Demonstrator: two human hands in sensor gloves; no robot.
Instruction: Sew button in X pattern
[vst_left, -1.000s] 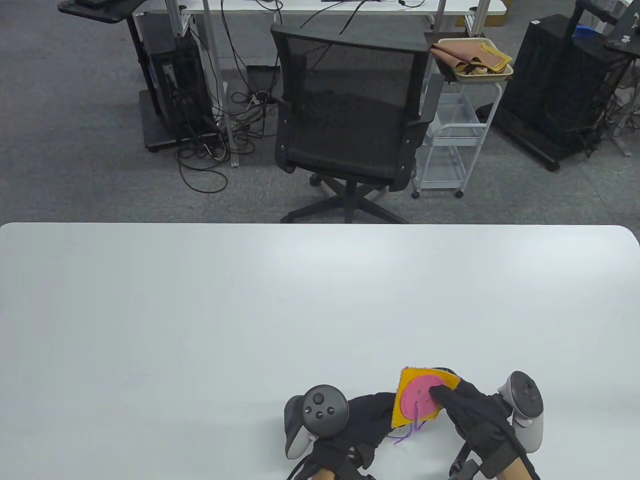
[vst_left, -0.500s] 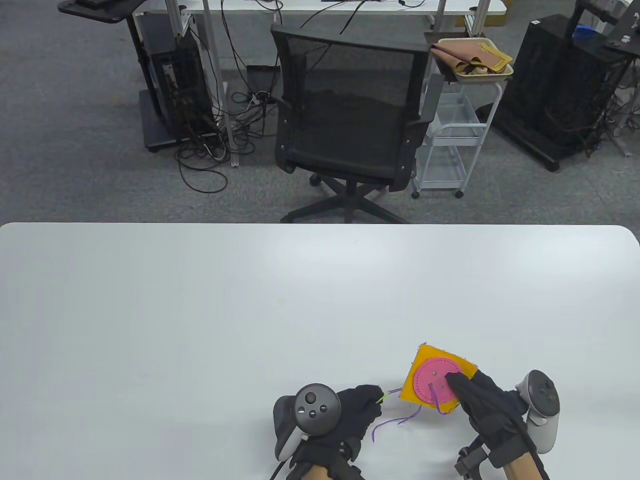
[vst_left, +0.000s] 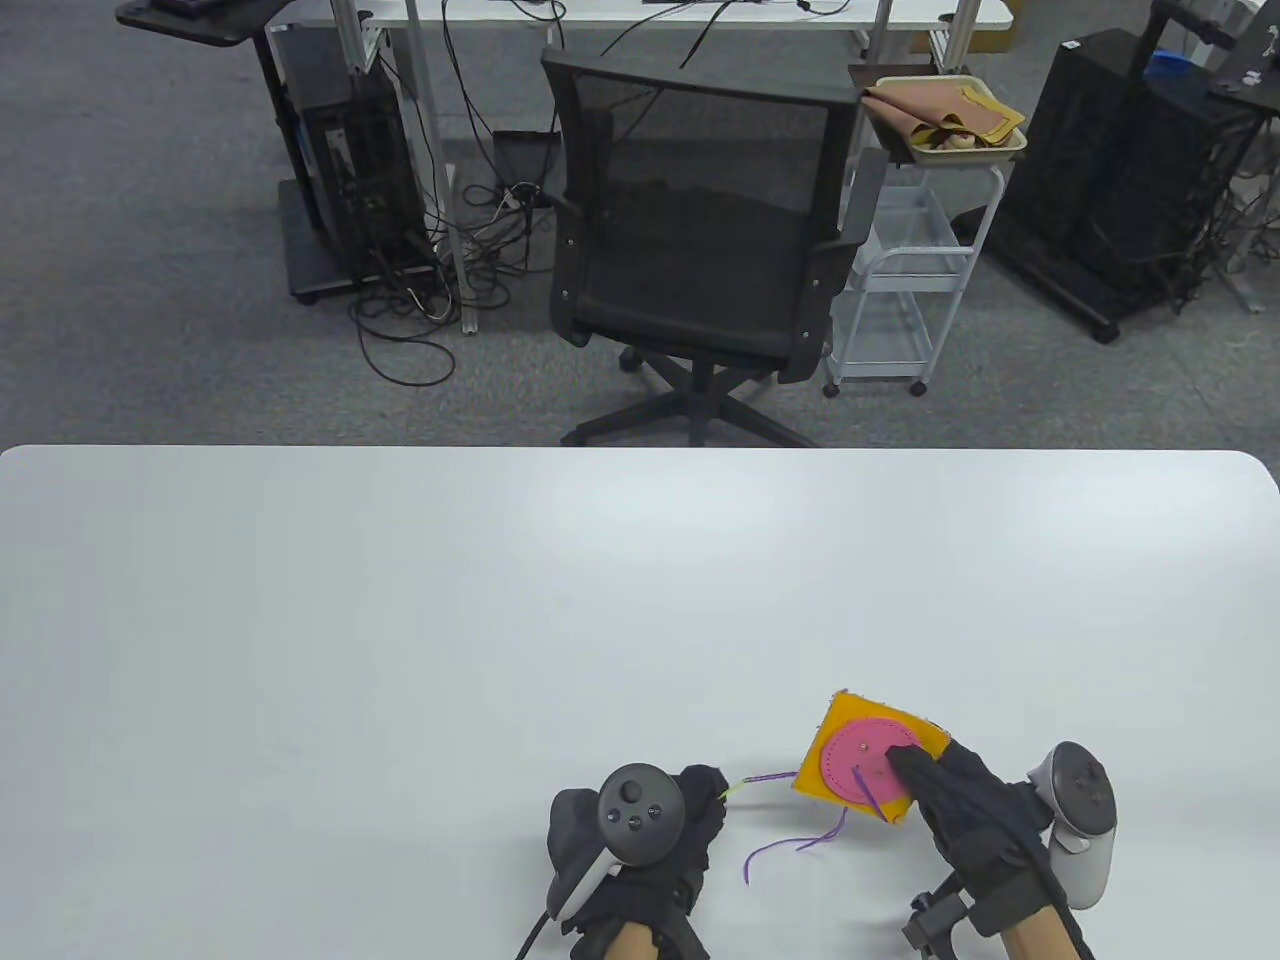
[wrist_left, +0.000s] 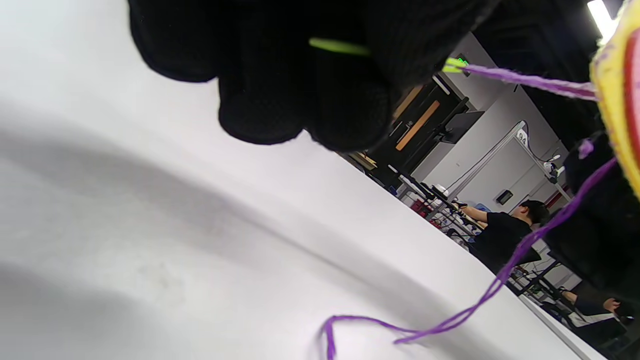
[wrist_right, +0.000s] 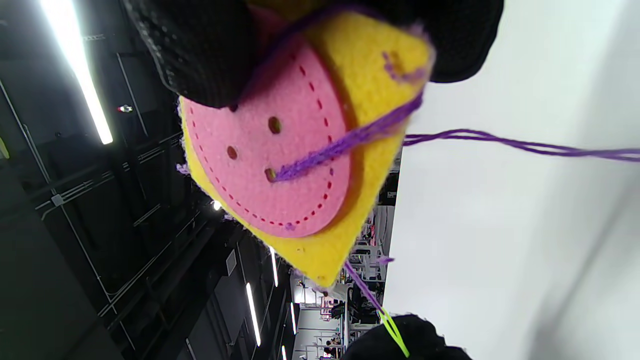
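Observation:
A yellow felt square (vst_left: 850, 725) carries a round pink felt button (vst_left: 865, 760) with several holes; both also show in the right wrist view, the square (wrist_right: 320, 250) and the button (wrist_right: 280, 165). My right hand (vst_left: 945, 800) grips the square at its near right corner, thumb on the pink button, and holds it above the table. Purple thread (vst_left: 790, 850) comes out of one button hole (wrist_right: 270, 174) and hangs in a loop to the table. My left hand (vst_left: 690, 810) pinches a green needle (wrist_left: 340, 47) with the thread (wrist_left: 520, 80) pulled taut from the square's left edge.
The white table (vst_left: 400, 620) stretches far and left of my hands. Beyond its far edge stand a black office chair (vst_left: 700, 230) and a white cart (vst_left: 910, 290) holding a tray of fabric.
My left hand let go of the square and drew the needle leftward, pulling the thread taut. My right hand carried the square to the right and turned it flatter.

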